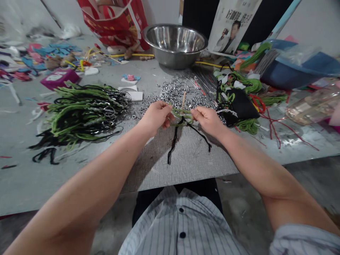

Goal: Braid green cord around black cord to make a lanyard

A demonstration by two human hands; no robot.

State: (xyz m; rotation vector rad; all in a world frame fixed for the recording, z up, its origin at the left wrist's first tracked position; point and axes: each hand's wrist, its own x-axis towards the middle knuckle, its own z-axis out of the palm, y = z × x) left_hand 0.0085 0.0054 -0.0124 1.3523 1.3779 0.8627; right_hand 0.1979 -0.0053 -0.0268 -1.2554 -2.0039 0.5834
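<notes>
We note left hand [159, 115] and right hand [206, 118] pinching one looped green-and-black cord [183, 120]; small, round, silvery beads [172, 92] lie beyond.

Arms [106, 177] extended, hands [155, 116] near, fingers [164, 105] seemingly pinched

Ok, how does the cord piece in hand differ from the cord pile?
The cord piece is held between the left hand and right hand; the cord pile lies on the table. The cord piece has two black ends splayed apart; the cord pile is a larger, bunched heap. Silvery rings show in the cord pile; I can't make any out on the cord piece. Both are green and black.
</notes>
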